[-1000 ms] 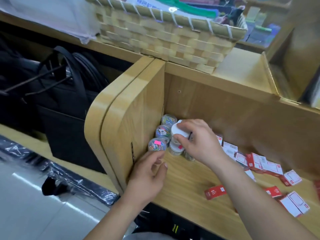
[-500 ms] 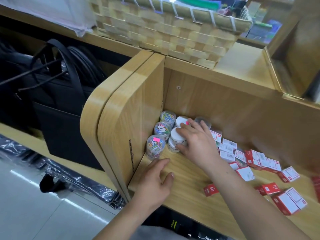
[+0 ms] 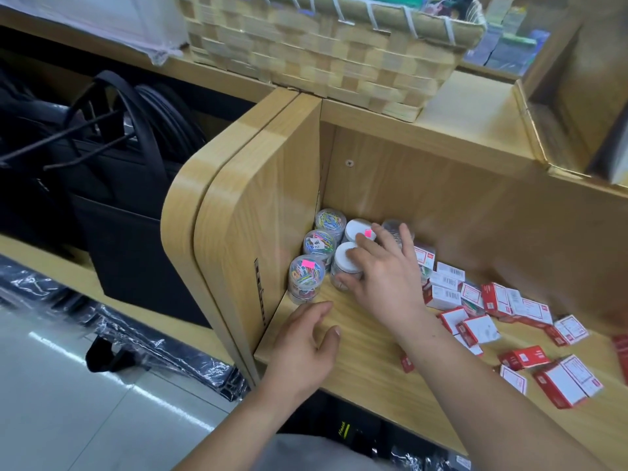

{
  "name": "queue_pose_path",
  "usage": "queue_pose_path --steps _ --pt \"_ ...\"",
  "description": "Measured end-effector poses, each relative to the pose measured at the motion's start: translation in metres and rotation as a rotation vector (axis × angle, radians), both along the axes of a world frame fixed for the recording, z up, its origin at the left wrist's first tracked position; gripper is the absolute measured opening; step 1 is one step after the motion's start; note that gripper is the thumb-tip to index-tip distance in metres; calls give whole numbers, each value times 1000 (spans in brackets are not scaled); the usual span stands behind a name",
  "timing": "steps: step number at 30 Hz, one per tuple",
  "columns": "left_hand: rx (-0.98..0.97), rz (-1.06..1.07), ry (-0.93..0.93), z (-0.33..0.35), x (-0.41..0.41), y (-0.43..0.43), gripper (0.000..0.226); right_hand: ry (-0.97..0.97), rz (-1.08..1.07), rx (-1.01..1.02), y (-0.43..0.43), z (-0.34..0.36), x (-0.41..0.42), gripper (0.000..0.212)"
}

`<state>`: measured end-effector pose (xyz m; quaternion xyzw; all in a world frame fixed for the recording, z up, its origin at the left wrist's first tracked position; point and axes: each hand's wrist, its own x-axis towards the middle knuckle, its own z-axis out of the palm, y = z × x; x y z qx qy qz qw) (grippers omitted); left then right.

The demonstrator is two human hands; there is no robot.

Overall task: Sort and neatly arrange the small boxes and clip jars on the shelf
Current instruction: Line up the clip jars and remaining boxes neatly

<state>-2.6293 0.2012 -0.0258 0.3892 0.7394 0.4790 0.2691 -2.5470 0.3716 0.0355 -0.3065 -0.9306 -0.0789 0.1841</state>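
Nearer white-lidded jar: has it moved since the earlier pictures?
Yes. The nearer white-lidded jar shifted backward, from beside the front clip jar toward the middle clip jar.

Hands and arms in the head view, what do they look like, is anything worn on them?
Both forearms are bare, with no sleeves in view. The left hand and right hand show no gloves, rings, watch or bracelet; nails look short and unpainted. Grey clothing shows at the bottom edge.
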Motion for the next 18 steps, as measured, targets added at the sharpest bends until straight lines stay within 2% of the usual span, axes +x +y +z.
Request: queue_pose_path --steps 4,9,14,18 --pt "11 11 134 1 -2 0 47 1 38 2 9 -2 3 24" --pt "-7 -9 179 6 -4 3 53 23 55 -76 7 2 5 29" --pt "60 -82 165 2 6 8 46 379 51 -233 -28 21 58 27" --pt "117 -222 153 -1 33 22 35 563 -203 -378 -63 10 138 14"
